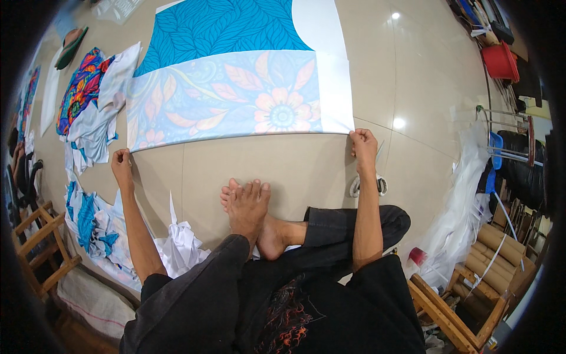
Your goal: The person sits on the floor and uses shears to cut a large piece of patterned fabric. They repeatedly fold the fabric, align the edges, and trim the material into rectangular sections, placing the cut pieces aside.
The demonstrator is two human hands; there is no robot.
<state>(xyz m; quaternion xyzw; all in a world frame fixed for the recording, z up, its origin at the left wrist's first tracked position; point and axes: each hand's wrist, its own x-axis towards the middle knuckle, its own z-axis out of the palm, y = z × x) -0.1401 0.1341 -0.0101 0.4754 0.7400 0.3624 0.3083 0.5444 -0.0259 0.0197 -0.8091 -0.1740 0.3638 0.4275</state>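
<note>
A large printed sheet point(236, 88) lies flat on the tiled floor, blue leaf pattern at the far end and pale flowers with a white margin nearer me. My left hand point(121, 162) pinches its near left corner. My right hand point(363, 145) grips its near right corner. Both arms are stretched out, holding the near edge taut along the floor. My crossed bare feet point(250, 206) rest on the tiles just behind that edge.
Piles of printed and white cut sheets point(97, 112) lie along the left, more by my left knee point(177, 245). White scissors point(368, 187) sit under my right arm. Cardboard tubes point(498, 253), wooden frames, a red bucket point(500, 61) and a metal rack crowd the right.
</note>
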